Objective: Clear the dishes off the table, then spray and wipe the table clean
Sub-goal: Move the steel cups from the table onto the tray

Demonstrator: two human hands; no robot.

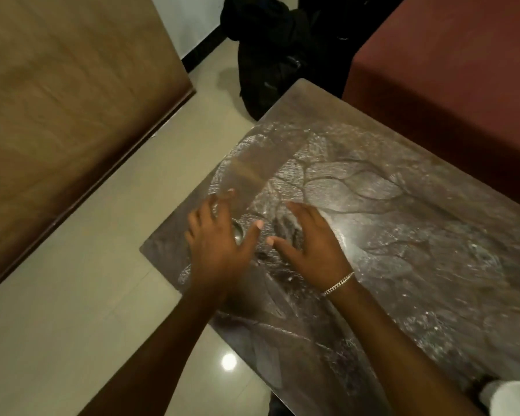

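Note:
A dark, glossy table [403, 235] with a branch-like pattern fills the right half of the view. My left hand [216, 241] hovers over its near-left corner with fingers spread. Under its fingers shows a small shiny steel dish [238, 232], mostly hidden, and I cannot tell whether the hand touches it. My right hand [309, 238], with a chain bracelet on the wrist, hovers beside it, also spread, holding nothing. A blurred pale streak [249, 169] lies on the table just beyond my left hand. I cannot tell what it is.
A white object [508, 397] sits at the table's near-right edge, cut off by the frame. A maroon seat [448, 70] stands behind the table and a black bag [270, 55] lies on the cream floor [72, 295]. A wooden panel [57, 100] is on the left.

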